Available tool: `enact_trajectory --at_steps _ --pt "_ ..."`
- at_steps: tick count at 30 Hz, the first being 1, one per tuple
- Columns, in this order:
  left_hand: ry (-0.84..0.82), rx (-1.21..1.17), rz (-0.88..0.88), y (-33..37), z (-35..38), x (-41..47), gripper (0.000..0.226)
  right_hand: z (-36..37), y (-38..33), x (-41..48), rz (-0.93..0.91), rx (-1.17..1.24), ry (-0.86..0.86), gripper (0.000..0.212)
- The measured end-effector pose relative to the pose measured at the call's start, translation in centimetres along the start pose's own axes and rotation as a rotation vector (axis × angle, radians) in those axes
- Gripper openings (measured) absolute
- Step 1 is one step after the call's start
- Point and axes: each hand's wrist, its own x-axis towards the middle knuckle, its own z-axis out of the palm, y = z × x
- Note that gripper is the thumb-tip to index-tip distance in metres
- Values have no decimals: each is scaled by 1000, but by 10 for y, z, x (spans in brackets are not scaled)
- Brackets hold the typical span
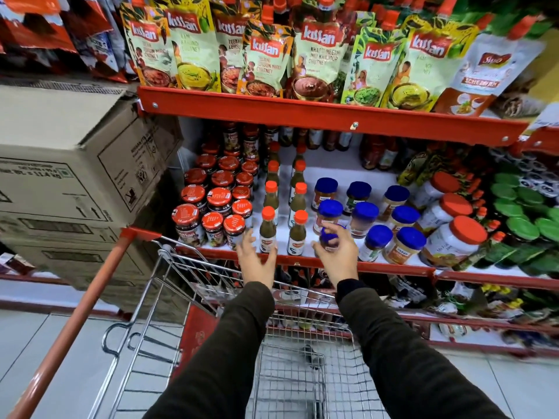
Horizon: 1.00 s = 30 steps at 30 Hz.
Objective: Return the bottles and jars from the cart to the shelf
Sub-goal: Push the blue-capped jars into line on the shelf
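We are reaching both arms, in dark sleeves, over the wire cart (pixel 290 373) at the bottom centre of the frame toward the middle shelf (pixel 393 266). Our right hand (pixel 338 255) is wrapping its fingers around a blue-lidded jar (pixel 329 239), holding it right at the shelf's red front edge, just in front of the other blue-lidded jars (pixel 364 219) that are standing in rows at centre right; we cannot tell whether its base is resting on the shelf. Our left hand (pixel 255 258) is hovering empty with its fingers spread wide, just beside the front orange-capped bottle (pixel 268 231) of green sauce; whether it is touching that bottle we cannot tell.

The orange-capped bottles are running in two lines back from the shelf edge. To their left, red-lidded jars (pixel 213 204) are standing packed in rows. To the right of the blue lids, larger white jars with red lids (pixel 450 237) are leaning toward us, and green-lidded containers (pixel 526 228) are filling the right edge of the frame.

Across the top of the frame, chutney pouches (pixel 263 52) are standing on the upper red shelf (pixel 317 113). Stacked cardboard boxes (pixel 69 164) are filling the left side, above the cart's orange handle (pixel 69 334). Inside the cart basket, one small dark item (pixel 311 355) is lying near the front; it is too blurred to identify.
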Motion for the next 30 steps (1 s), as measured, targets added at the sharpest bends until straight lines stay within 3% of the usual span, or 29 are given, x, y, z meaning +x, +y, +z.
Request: enact_trajectory --at_steps 6,11,16,20,23,26,30 --pt "-38 -23 63 8 49 -62 41 -55 45 -1 36 -29 259 43" --pt "-239 -96 50 35 112 -93 20 -94 66 18 152 65 107 57" --pt "-434 -261 -238 77 163 -101 48 -113 69 33 192 188 -11 64" --pt "-454 -402 -446 101 184 -102 60 -122 73 42 273 317 -110 61" --pt "-461 -449 -503 106 192 -102 63 -127 74 46 316 402 -180 58" --pt "-484 -444 -531 114 197 -106 63 -132 73 50 358 453 -197 31" --pt "-502 -445 -516 122 193 -108 70 -137 83 51 421 490 -239 41"
